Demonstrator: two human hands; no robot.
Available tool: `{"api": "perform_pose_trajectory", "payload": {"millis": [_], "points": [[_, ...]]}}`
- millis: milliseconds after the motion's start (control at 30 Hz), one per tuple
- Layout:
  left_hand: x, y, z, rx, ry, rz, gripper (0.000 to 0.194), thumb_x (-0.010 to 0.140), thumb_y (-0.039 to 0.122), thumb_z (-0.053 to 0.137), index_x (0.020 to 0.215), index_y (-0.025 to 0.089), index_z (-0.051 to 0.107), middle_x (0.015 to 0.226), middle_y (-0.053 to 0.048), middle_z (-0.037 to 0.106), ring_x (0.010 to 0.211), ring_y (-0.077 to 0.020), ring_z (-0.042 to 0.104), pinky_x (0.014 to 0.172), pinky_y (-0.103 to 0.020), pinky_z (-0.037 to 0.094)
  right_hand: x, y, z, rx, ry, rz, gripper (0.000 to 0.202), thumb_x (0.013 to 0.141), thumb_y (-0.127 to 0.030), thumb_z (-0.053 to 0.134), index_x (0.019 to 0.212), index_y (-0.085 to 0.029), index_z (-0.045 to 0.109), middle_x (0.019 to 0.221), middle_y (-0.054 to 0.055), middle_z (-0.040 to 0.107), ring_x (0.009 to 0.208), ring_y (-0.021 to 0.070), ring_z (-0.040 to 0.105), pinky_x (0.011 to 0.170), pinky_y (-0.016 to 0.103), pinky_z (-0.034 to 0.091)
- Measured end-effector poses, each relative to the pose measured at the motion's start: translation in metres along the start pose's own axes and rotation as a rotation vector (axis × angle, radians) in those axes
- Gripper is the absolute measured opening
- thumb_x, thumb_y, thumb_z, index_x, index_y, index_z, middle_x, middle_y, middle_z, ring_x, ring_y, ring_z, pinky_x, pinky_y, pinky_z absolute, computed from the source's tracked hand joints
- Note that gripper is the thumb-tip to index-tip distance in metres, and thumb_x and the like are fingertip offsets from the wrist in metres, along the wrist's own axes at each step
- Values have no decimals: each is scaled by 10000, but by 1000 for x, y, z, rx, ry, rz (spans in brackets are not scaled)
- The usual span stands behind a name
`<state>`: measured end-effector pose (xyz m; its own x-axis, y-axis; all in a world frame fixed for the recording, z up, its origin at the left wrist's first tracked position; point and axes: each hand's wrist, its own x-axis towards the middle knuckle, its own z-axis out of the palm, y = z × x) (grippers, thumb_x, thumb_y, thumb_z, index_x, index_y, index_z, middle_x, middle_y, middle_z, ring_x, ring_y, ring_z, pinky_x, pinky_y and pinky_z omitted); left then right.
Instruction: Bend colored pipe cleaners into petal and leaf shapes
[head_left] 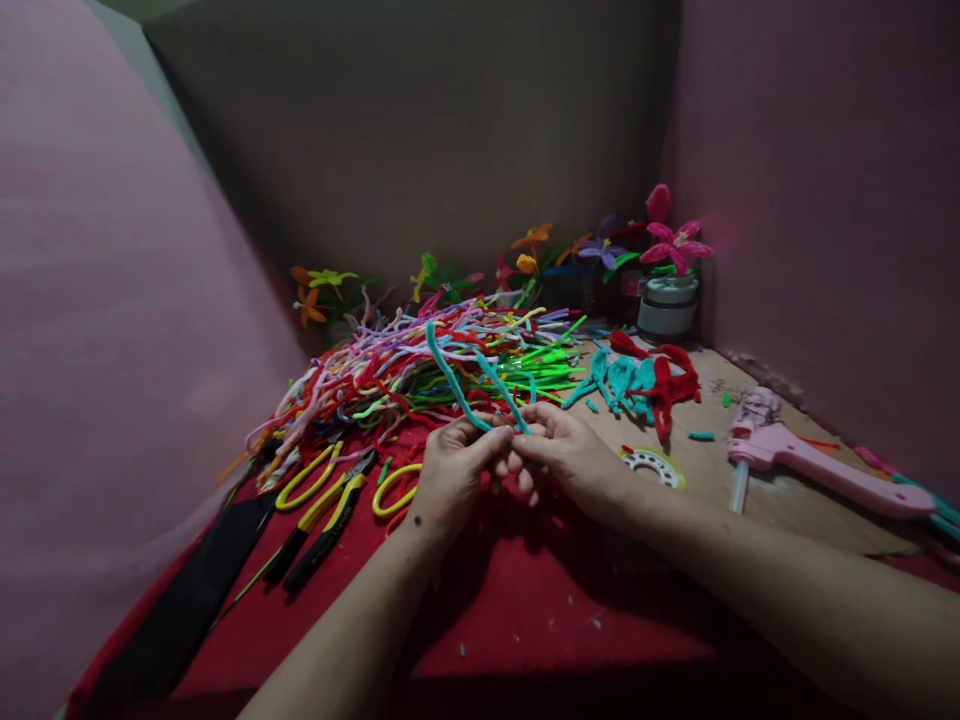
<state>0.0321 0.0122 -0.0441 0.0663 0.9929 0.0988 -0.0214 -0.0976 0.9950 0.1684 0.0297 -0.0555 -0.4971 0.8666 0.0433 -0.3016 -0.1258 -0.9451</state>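
Note:
A turquoise pipe cleaner [448, 377] is bent, with two ends rising from between my hands. My left hand [459, 465] pinches its lower left part between thumb and fingers. Close against it, my right hand [564, 452] pinches the lower right part near the other upright end. The fingertips of both hands nearly touch, and they hide the bend between them. Behind the hands lies a big pile of many-coloured pipe cleaners [390, 355]. Turquoise shaped pieces [630, 382] and red shaped pieces [667, 385] lie to the right.
Yellow-black pliers [330, 520] and yellow-handled scissors [289, 490] lie left on the red cloth [555, 620]. A pink glue gun [817, 465] and a white-yellow tape roll [652, 465] rest right on the board [720, 500]. Pipe-cleaner flowers [679, 245] stand at the back.

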Motion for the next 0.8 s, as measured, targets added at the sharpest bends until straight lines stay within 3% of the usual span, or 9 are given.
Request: {"api": "perform_pose_trajectory", "payload": {"millis": [100, 200, 500, 800], "points": [[2, -1, -2, -71, -25, -16, 229, 715, 331, 628, 780, 115, 585, 532, 1, 592, 410, -104, 531, 405, -222, 422, 3, 0, -2, 203, 31, 5, 159, 730, -254, 603, 776, -143, 498, 590, 19, 627, 452, 124, 580, 439, 256, 489], [3, -1, -4, -105, -24, 5, 209, 708, 292, 641, 797, 113, 580, 588, -15, 627, 424, -108, 551, 409, -223, 437, 6, 2, -6, 300, 43, -23, 157, 701, -231, 652, 694, -111, 552, 623, 46, 642, 491, 115, 598, 499, 250, 511], [-2, 8, 2, 63, -16, -84, 213, 695, 308, 643, 699, 101, 592, 520, -6, 587, 387, -74, 489, 350, -178, 378, 4, 2, -5, 310, 27, 27, 205, 659, -262, 701, 633, -116, 559, 558, 6, 595, 445, 78, 544, 438, 194, 430], [-2, 8, 2, 82, 60, 6, 175, 663, 269, 669, 707, 108, 616, 526, 5, 578, 444, -86, 516, 404, -186, 402, 3, 3, -5, 257, 125, 18, 230, 580, -252, 747, 648, -123, 569, 538, -12, 579, 452, 79, 537, 462, 211, 435]]}}
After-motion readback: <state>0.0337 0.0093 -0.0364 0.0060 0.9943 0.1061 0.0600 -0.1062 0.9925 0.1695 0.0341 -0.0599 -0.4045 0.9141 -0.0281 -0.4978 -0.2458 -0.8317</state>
